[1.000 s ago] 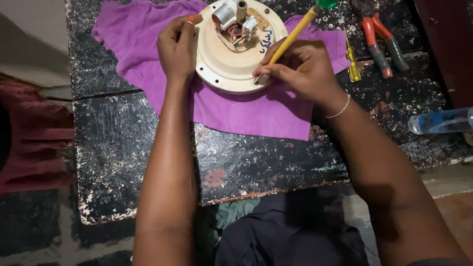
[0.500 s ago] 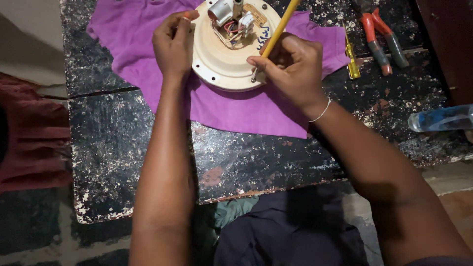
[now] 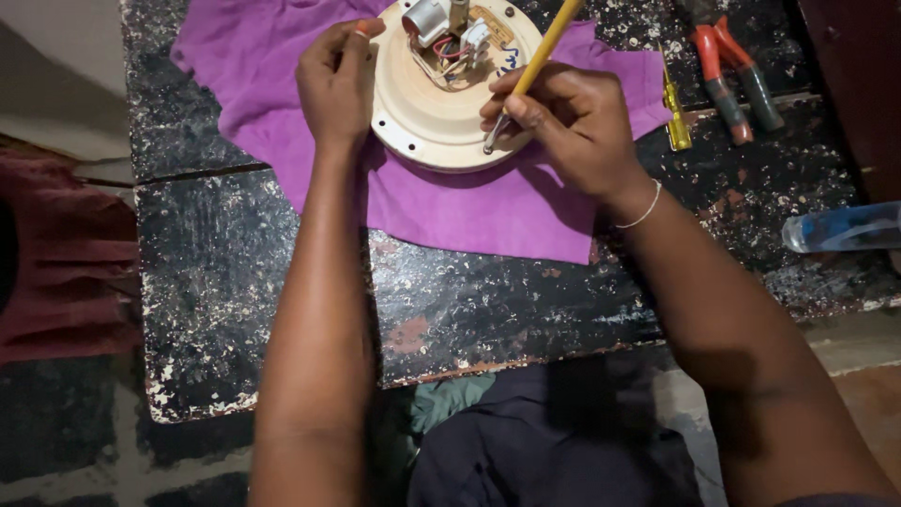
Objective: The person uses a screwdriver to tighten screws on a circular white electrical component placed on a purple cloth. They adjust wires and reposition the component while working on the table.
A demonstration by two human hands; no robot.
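Observation:
A round cream motor housing with wires and small parts on top lies on a purple cloth on a worn black table. My left hand grips the housing's left rim. My right hand holds a yellow-handled screwdriver, its metal tip pressed at the housing's lower right edge.
A small yellow screwdriver lies right of the cloth. Pliers with red and green handles rest at the upper right. A clear plastic bottle lies at the right edge. A reddish fabric thing sits left of the table.
My right hand and the screwdriver have shifted slightly along the housing's right edge. My left hand stays on the rim. The view has moved a little.

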